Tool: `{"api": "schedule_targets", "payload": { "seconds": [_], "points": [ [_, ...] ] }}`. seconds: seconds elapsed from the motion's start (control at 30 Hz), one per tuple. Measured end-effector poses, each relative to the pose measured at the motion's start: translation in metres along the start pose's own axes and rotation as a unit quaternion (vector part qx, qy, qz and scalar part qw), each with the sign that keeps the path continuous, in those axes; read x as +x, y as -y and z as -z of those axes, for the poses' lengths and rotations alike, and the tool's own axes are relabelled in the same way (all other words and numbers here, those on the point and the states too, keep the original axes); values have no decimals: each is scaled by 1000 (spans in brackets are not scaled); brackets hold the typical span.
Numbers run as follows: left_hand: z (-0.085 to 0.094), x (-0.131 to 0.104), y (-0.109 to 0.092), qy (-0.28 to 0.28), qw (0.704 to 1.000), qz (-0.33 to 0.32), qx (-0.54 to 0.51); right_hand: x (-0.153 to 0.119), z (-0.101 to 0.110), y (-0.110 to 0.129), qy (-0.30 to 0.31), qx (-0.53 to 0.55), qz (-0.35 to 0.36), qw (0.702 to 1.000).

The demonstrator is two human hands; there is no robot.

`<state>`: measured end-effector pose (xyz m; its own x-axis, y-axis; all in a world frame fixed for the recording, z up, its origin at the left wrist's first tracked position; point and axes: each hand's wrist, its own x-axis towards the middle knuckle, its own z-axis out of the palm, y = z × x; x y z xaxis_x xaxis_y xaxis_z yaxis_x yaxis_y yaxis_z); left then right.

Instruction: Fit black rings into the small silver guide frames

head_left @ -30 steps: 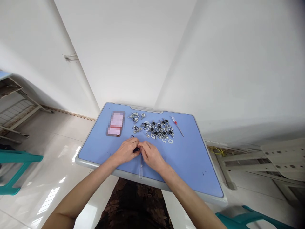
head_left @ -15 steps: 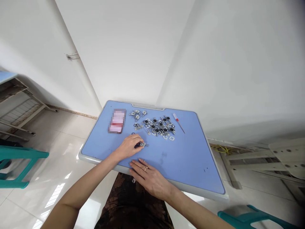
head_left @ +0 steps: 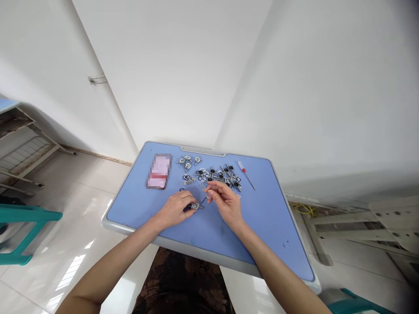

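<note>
My left hand [head_left: 176,209] is closed round a small metal fitting [head_left: 195,206] with a dark part and a short stem pointing right, low over the blue table. Close by on its right, my right hand [head_left: 227,205] is raised with thumb and forefinger pinched together. Between those fingertips is a thin metal piece [head_left: 204,199], slanting down toward the fitting; its exact kind is too small to tell. Just beyond my right hand lies a pile of metal fittings [head_left: 221,176] with black round faces, partly hidden by the hand.
Several fittings [head_left: 186,165] sit in a small group at the back. Loose small parts and dark rings [head_left: 188,179] lie before them. A blurred phone [head_left: 159,171] is on the left, a screwdriver [head_left: 246,174] on the right. A wall [head_left: 196,87] rises behind the blue table [head_left: 268,226].
My right hand has lifted from the table's front edge, moved forward to the fitting and closed into a pinch on a thin metal piece. My left hand keeps its hold on the fitting.
</note>
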<state>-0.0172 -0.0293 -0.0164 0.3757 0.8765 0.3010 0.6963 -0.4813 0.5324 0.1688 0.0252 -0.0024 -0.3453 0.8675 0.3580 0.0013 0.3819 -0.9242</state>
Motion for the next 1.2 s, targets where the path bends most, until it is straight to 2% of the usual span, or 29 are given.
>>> {"api": "schedule_targets", "payload": {
  "seconds": [0.23,0.47,0.83,1.07,1.2],
  "points": [
    [2,1,-2,6,1000,4,2,-7,0,3,7,-12,36,999],
    [2,1,-3,9,1000,8,11,-8,-1,6,32,-68,50,996],
    [1,-1,-1,8,1000,5,15,-8,0,6,37,-95,69,992],
    [0,-1,-1,10,1000,5,18,-7,0,9,65,-148,112,981],
    [-1,-1,-1,8,1000,1,21,-6,-5,12,73,-180,160,968]
  ]
}}
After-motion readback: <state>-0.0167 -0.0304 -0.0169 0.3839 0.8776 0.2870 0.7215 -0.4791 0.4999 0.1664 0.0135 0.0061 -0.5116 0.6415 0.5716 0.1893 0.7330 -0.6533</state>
